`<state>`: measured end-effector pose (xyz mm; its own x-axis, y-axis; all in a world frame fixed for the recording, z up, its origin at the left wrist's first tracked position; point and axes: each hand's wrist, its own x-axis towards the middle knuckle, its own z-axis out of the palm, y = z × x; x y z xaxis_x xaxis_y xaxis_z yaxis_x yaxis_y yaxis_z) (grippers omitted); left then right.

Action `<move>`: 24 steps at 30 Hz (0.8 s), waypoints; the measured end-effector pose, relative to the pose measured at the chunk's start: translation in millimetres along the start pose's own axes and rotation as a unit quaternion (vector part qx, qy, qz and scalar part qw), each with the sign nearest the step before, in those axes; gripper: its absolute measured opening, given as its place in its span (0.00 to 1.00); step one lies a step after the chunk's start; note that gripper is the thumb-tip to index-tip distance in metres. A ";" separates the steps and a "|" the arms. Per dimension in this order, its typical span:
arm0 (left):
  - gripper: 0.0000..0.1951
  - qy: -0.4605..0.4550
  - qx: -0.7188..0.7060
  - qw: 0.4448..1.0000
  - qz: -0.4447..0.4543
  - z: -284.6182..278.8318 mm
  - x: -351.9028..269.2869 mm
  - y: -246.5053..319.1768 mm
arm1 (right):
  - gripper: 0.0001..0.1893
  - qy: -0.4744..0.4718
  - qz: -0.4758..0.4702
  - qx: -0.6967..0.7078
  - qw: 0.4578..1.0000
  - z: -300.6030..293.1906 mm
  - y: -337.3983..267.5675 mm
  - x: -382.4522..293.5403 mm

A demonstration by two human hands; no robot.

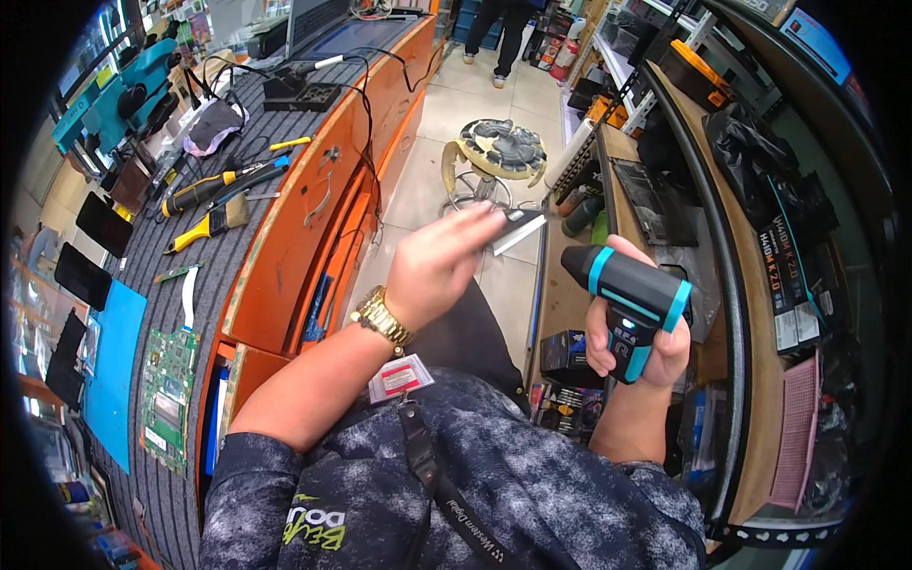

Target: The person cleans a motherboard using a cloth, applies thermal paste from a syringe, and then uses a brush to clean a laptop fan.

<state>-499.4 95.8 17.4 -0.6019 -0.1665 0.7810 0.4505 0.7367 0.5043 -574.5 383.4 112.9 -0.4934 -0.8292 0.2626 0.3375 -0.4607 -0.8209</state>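
Note:
My left hand (438, 263), with a gold-coloured watch (381, 317) at its wrist, holds a small flat part (519, 229). The part is black with a bright silvery edge, and motion blur hides what it is. In my right hand (670, 349) is a black and teal handheld air blower (630, 292), gripped by its handle. Its tapered nozzle points left towards the flat part, with a gap between them. A small light glows on the back of the blower's handle.
On the striped bench mat (246, 285) at left lie a green circuit board (171, 392), a paintbrush (214, 224), screwdrivers (199, 192) and a soldering iron stand (299, 92). A worn stool (502, 149) stands ahead, near another person's legs (502, 32). Loaded shelves (748, 456) line the right.

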 end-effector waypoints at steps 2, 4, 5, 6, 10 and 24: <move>0.16 0.069 -0.352 0.879 -0.314 14.7 4.0 3.5 | 0.62 0.009 0.021 0.011 1.000 5.4 7.8 4.7; 0.18 0.056 -0.452 0.797 -0.396 7.7 9.9 1.0 | 0.59 -0.003 0.041 -0.087 0.995 6.0 21.1 5.9; 0.18 0.056 -0.453 0.797 -0.396 8.2 10.6 0.7 | 0.58 0.024 0.018 -0.096 0.995 8.9 27.0 8.9; 0.18 0.055 -0.473 0.781 -0.405 9.2 11.2 0.7 | 0.57 0.052 -0.005 -0.104 0.993 10.6 32.4 12.4; 0.18 0.069 -0.514 0.748 -0.415 8.0 8.8 0.3 | 0.55 -0.014 0.035 -0.165 0.986 7.6 44.0 15.6; 0.17 0.081 -0.522 0.742 -0.414 8.8 11.3 2.7 | 0.58 0.028 0.008 -0.196 0.980 17.9 68.4 18.0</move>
<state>-510.8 101.7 24.3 -0.9079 -0.4175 0.0363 0.2868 -0.5558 0.7803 -546.0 331.3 70.6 -0.5371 -0.8119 0.2289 0.0167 -0.2815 -0.9594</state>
